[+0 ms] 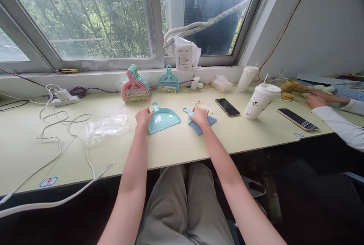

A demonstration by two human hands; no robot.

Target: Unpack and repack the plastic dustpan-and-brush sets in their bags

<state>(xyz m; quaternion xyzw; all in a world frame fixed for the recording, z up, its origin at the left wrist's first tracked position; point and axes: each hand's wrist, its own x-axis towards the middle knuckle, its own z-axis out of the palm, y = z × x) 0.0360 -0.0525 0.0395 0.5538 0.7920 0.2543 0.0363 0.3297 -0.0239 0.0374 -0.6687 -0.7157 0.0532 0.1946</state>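
A small teal dustpan [164, 118] lies flat on the pale desk [176, 144], handle pointing away from me. My left hand [143, 117] rests at its left edge with the fingers curled over the rim. To the right, my right hand [199, 116] presses down on a small blue brush [199, 124], fingers bent over it. A printed paper label [203, 106] lies just behind that hand.
Packed dustpan sets, a pink stack [135, 85] and a teal one [168, 80], lean on the sill. An empty clear bag [107, 125], white cables [61, 138] and a power strip [66, 98] lie left. Two phones [227, 107], two white cups [261, 101] and another person's sleeved arms [338, 121] lie right.
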